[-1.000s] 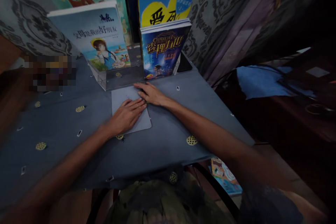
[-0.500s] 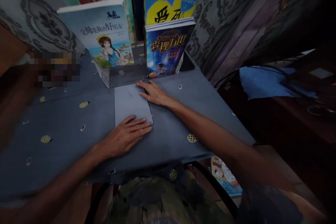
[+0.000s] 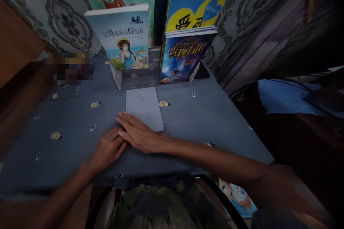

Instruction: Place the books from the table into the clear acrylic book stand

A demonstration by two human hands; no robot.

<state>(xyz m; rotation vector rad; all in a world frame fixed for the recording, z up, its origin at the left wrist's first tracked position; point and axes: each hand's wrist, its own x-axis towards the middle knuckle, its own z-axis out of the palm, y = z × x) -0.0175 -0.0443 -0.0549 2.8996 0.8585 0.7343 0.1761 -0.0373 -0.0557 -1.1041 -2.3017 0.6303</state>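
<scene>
Nearest you, your left hand (image 3: 107, 149) lies flat on the grey patterned cloth of the counter (image 3: 215, 121), fingers stretched out and holding nothing. A second ago it rested on top of the grey pad (image 3: 145, 107); half a second ago it had slid to the pad's near edge, and now it sits off the pad altogether, just below its near left corner.

Your right hand (image 3: 138, 134) has crossed over. Before, it lay at the far right corner of the pad, close to the book stand; now it is drawn back to the near edge, palm down and open, its grip closed on nothing, fingertips on the pad's near left corner and its heel on the cloth. The two hands touch, the right one partly overlapping the fingers of the left.

The pad lies flat on the counter, mostly uncovered now, its far edge just short of the clear stand (image 3: 134, 78).

In that stand the light blue book (image 3: 122, 37) and the dark blue book (image 3: 185, 55) lean upright as before, with the yellow and blue book (image 3: 197, 9) behind the dark one. The view has shifted slightly, so everything sits further right.
</scene>
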